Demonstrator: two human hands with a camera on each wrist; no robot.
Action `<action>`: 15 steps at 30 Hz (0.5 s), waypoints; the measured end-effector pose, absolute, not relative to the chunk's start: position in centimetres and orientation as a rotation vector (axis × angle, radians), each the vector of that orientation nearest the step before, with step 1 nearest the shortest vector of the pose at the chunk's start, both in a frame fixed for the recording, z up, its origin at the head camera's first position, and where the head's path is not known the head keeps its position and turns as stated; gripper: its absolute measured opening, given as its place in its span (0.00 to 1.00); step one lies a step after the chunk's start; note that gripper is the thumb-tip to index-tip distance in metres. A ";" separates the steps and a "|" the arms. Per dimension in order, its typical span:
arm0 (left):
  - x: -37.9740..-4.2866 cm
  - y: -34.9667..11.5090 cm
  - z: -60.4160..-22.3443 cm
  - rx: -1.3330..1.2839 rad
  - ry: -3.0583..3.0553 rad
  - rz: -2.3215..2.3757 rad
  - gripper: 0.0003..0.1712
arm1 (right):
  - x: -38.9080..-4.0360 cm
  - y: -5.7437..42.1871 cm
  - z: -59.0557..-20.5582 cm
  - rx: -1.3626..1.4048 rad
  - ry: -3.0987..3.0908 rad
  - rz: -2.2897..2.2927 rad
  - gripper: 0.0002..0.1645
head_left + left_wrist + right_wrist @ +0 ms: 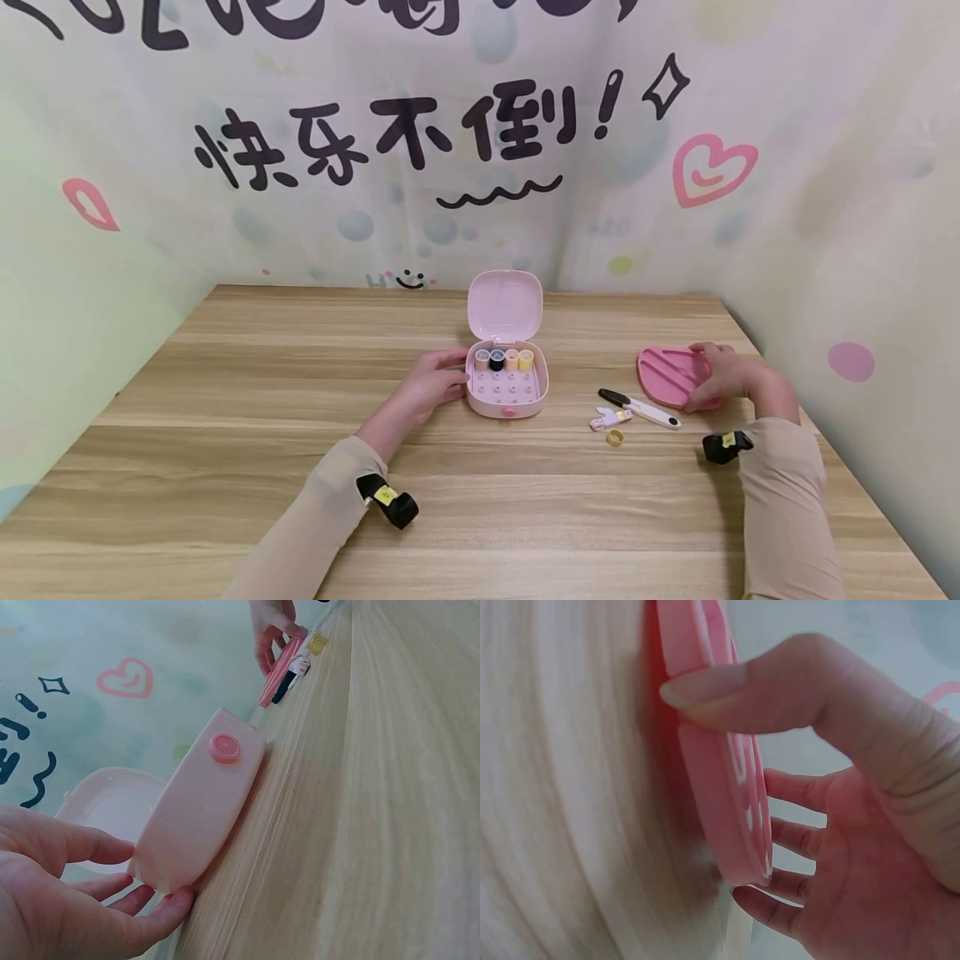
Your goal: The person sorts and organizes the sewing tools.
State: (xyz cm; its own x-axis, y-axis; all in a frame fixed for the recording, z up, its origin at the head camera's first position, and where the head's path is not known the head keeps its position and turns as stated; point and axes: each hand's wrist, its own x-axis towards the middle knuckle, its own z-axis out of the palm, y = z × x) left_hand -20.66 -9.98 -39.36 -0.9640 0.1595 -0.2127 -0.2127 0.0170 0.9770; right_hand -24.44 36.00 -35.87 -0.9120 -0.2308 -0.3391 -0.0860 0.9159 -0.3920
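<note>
My left hand (423, 383) holds the left side of a pink sewing box (491, 410), fingertips and thumb round its end in the left wrist view. Its lid (505, 304) stands raised at the back. Inside, several thread spools (512, 360), white, black, peach and yellow, sit in a row at the back, with bare pegs in front. At the right, my right hand (729, 375) grips a pink slotted tray (663, 377) by its right side. In the right wrist view the thumb lies on the tray's edge (720, 802) and the other fingers reach its far side.
Between box and tray lie a slim black-and-white tool (645, 410), a small white piece with pink and gold parts (609, 418) and a gold ring-shaped thimble (615, 437). A printed cloth (337, 225) hangs behind the wooden table (525, 508).
</note>
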 end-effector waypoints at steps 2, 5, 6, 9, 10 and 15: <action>-20.7 -10.0 -39.3 -0.056 2.032 2.034 0.30 | -24.4 36.0 -35.9 -0.244 2.694 -0.536 0.65; -20.6 -9.9 -39.3 -0.057 2.030 2.037 0.30 | -24.4 36.0 -36.0 -0.247 2.703 -0.541 0.66; -20.6 -9.9 -39.4 -0.054 2.029 2.037 0.30 | -24.4 35.9 -36.0 -0.252 2.706 -0.545 0.66; -20.7 -9.9 -39.4 -0.049 2.025 2.040 0.30 | -24.5 36.0 -36.0 -0.262 2.723 -0.555 0.65; -20.7 -9.9 -39.4 -0.046 2.024 2.042 0.30 | -24.5 35.9 -35.9 -0.269 2.730 -0.557 0.65; -20.6 -9.9 -39.4 -0.033 2.018 2.054 0.30 | -24.4 35.8 -35.5 -0.315 2.755 -0.574 0.63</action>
State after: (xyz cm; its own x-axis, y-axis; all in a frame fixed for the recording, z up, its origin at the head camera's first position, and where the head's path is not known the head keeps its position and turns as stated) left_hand -20.58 -9.89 -39.42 -0.9655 0.1692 -0.1980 -0.2010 -0.0003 0.9796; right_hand -24.40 35.76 -35.48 -0.9284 -0.2727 -0.2523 -0.1492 0.8957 -0.4190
